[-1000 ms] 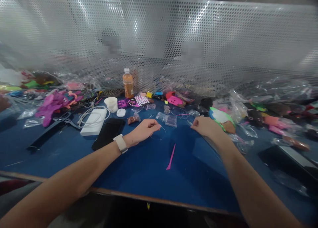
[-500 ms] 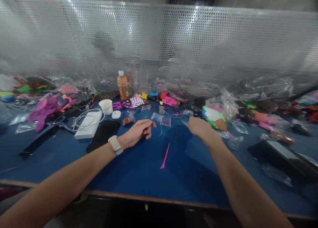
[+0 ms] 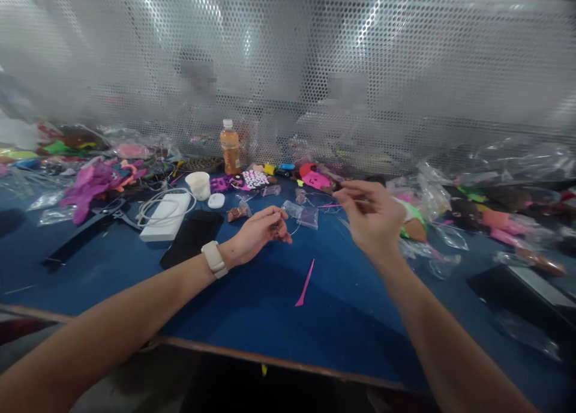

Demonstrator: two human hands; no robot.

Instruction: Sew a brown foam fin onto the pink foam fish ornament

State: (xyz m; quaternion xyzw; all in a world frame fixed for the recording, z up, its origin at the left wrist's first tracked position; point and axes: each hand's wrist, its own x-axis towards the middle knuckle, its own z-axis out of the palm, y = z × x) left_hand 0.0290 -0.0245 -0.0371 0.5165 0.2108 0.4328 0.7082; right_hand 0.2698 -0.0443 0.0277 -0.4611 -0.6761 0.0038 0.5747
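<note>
My left hand, with a pale watch band on its wrist, hovers over the table with its fingers curled together. A thin white wire curves out beside its fingertips and seems pinched in them. My right hand is raised to the right, thumb and forefinger brought together; whatever they hold is too small or blurred to make out. Between and below the hands lies a pink modelling tool. Just beyond the left fingers rest a small clear plastic bag and a wrapped brown lump.
On the left are a black phone, a white box with a coiled cable, a white cup and a purple clay figure. A drink bottle stands before the perforated metal screen. Bags and clay pieces crowd the right.
My right hand has lifted from the table by the green-and-white piece and turned, its fingers now pinched. My left hand stays near its place, fingers curled more. The view has shifted slightly.
</note>
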